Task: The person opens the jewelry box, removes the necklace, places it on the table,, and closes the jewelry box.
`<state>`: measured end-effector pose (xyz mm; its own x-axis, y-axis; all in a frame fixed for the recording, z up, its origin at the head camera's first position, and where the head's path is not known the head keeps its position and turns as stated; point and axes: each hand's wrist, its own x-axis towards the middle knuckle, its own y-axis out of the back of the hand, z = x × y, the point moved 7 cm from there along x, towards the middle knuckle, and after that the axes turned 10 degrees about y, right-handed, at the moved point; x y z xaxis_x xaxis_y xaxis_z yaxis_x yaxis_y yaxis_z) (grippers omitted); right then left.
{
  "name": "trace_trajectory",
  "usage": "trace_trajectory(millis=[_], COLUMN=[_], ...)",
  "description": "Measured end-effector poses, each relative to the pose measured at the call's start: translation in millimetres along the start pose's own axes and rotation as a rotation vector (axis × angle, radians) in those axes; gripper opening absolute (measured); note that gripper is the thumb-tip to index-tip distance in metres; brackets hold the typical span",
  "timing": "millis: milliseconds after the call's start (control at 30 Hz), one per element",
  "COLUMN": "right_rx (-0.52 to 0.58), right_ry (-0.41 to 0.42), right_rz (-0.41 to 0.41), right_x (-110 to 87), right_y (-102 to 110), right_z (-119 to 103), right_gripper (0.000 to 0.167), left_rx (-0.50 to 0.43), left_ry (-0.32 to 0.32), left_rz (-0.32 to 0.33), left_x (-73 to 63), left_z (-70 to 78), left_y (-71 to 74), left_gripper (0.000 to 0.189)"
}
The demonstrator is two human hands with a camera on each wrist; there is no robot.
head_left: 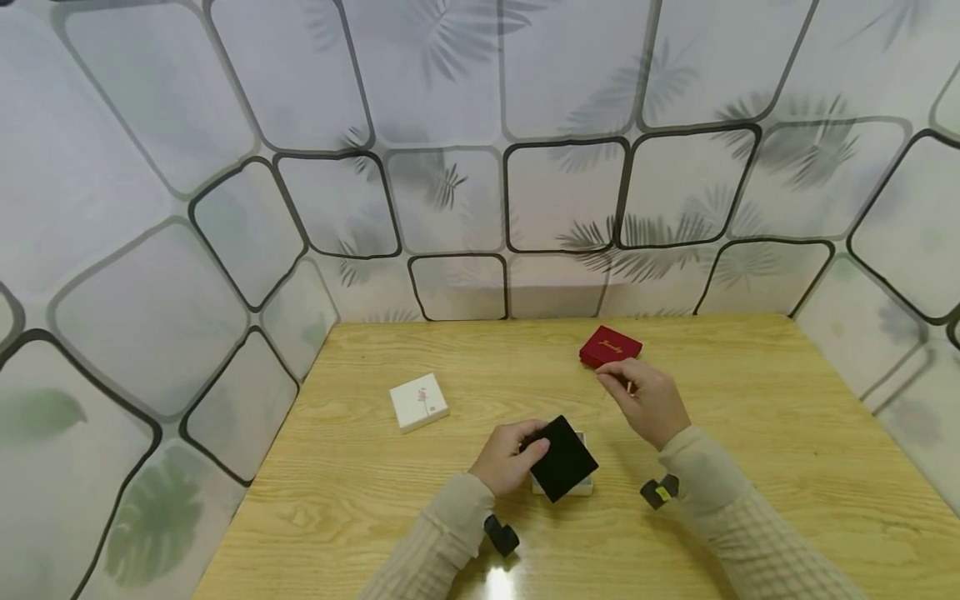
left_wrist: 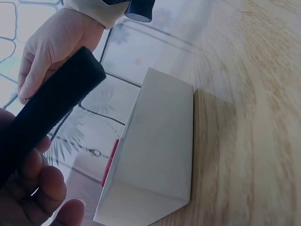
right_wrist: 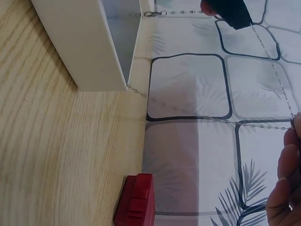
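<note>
My left hand grips a square black foam pad, thumb on its face, tilted above a small open white box. A thin silver chain necklace runs from the pad, and one strand dips over the box's rim. Its small clasp shows close to the box in the left wrist view. Out to the right, my right hand is raised and pinches the chain between thumb and fingertips, so two strands stretch to it. Behind the pad, part of the left fingers is hidden.
A white lid with a pink flower print lies on the wooden table to the left. Farther back, beyond my right hand, sits a dark red box with gold lettering. A patterned curtain closes off the back and sides.
</note>
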<state>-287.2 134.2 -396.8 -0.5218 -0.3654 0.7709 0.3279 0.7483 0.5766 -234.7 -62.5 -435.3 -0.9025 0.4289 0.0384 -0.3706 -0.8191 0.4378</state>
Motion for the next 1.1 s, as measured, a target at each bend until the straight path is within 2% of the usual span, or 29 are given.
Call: trace_trajectory(millis=[300, 533, 700, 933, 1100], right_rx=[-0.016, -0.026, -0.032, -0.02, -0.019], right_ry=[-0.035, -0.056, -0.061, -0.056, -0.109], right_rz=[0.005, 0.011, 0.009, 0.051, 0.032], right_x=[0.5, -1.5, -2.0, -4.3, -7.1], right_y=[1.0, 2.1, 3.6, 8.2, 9.3], right_z=[5.1, 8.0, 8.6, 15.4, 23.4], right_gripper=[0.011, 0.013, 0.012, 0.011, 0.007], left_rx=[-0.016, -0.006, -0.018, 0.006, -0.018], left_ry=[0.003, -0.01, -0.038, -0.069, -0.068], left_rz=[0.014, 0.051, 0.052, 0.076, 0.082], left_x=[-0.8, 11.3, 11.9, 11.1, 2.2], left_z=[-0.3, -32.7, -37.9, -30.5, -7.2], left_y=[1.9, -4.6, -4.5, -1.1, 6.6], left_gripper=[0.025, 0.026, 0.024, 0.022, 0.021])
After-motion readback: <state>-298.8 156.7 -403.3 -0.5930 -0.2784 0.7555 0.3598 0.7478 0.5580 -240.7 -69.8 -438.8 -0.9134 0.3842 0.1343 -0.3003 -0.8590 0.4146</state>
